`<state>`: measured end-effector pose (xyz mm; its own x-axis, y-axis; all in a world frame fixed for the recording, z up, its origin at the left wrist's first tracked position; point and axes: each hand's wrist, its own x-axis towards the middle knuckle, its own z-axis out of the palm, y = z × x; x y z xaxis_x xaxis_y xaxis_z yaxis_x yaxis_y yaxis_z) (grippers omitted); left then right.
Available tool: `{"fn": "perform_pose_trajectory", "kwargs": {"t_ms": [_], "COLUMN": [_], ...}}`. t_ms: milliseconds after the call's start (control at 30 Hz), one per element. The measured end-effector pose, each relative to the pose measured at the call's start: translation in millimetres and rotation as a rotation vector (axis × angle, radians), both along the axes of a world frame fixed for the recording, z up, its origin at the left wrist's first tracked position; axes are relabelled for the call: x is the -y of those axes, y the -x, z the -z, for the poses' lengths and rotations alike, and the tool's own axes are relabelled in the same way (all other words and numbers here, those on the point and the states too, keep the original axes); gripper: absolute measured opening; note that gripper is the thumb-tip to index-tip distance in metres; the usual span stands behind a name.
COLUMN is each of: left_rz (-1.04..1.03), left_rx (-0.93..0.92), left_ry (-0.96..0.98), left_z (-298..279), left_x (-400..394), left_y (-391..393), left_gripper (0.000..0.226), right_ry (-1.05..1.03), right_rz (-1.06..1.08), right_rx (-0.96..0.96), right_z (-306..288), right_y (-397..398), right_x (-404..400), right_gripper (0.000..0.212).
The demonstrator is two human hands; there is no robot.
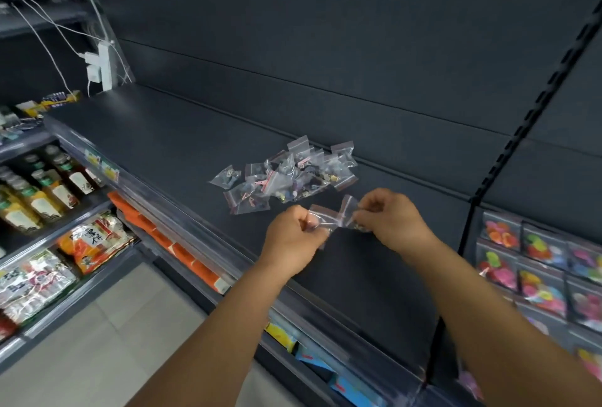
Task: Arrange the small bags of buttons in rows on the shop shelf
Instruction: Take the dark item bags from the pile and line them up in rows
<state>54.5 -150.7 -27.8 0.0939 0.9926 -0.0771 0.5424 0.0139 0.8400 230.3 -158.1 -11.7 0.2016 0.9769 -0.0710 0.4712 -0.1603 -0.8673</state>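
While the pile of small clear plastic zip bags with buttons inside [286, 175] lies in a loose heap on the dark grey metal shop shelf [169, 133], the person holds two more bags just in front of it. The left hand [294, 235] pinches one small clear bag with a red seal strip [317, 216] between curled fingers, and the right hand [389, 216] pinches a second small clear bag [348, 209] in the same way. The two bags touch each other between the hands, a little above the shelf. No row is visible yet: the bags in the heap overlap and point in different directions. So the task seems to be at its very beginning, and almost all the bags are left to be placed. On the neighbour shelf at the right, packets with colourful contents [540, 263] already stand in order.
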Motion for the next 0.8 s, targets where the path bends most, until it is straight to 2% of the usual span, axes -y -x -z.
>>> {"fn": "perform_pose_trajectory", "kwargs": {"t_ms": [100,233,400,633,800], "left_rz": [0.015,0.053,0.171,0.320,0.494], "left_rx": [0.075,0.128,0.348,0.370,0.384], "left_ry": [-0.022,-0.033,0.079,0.152,0.188], "left_z": [-5.7,-11.8,-20.9,-31.7,-42.8], "left_x": [11.2,33.2,67.9,113.9,153.0], "left_y": [-1.9,-8.3,-30.9,-82.9,-132.6], "left_gripper": [0.009,0.013,0.012,0.005,0.012], "right_ry": [-0.001,-0.039,-0.085,-0.193,-0.247], "right_rz": [0.112,0.187,0.338,0.556,0.701], "right_rx": [-0.302,-0.441,-0.498,-0.509,-0.500], "right_z": [-8.5,-15.8,-20.4,-29.8,-33.4], "right_y": [4.4,8.7,2.2,-26.6,-61.5], "right_x": [23.1,60.1,115.5,192.5,237.0], "right_gripper": [0.009,0.004,0.009,0.012,0.009]}}
